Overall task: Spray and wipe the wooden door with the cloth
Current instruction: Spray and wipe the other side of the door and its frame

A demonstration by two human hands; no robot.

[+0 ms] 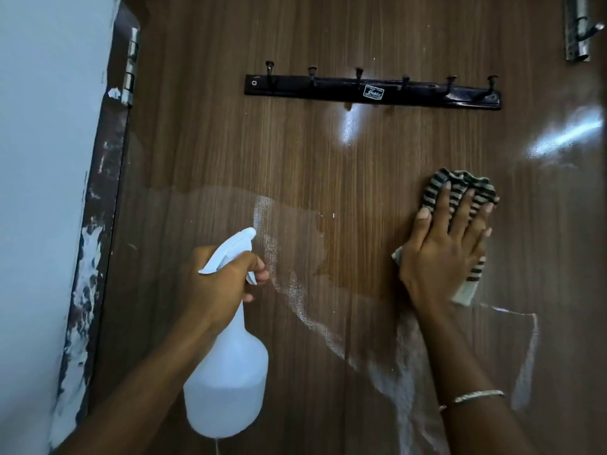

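The brown wooden door (328, 152) fills the view, with whitish wet streaks across its lower half. My left hand (220, 284) grips the neck of a white spray bottle (226, 379), a finger on the trigger and the nozzle aimed at the door. My right hand (443, 251) lies flat with spread fingers, pressing a black-and-white striped cloth (460, 188) against the door on the right. The cloth shows above the fingertips and below the palm.
A black rack of hooks (372, 91) is screwed to the door above the hands. A metal latch (578, 27) sits at the top right. The door frame with hinges (131, 60) and a pale blue wall (42, 159) run down the left.
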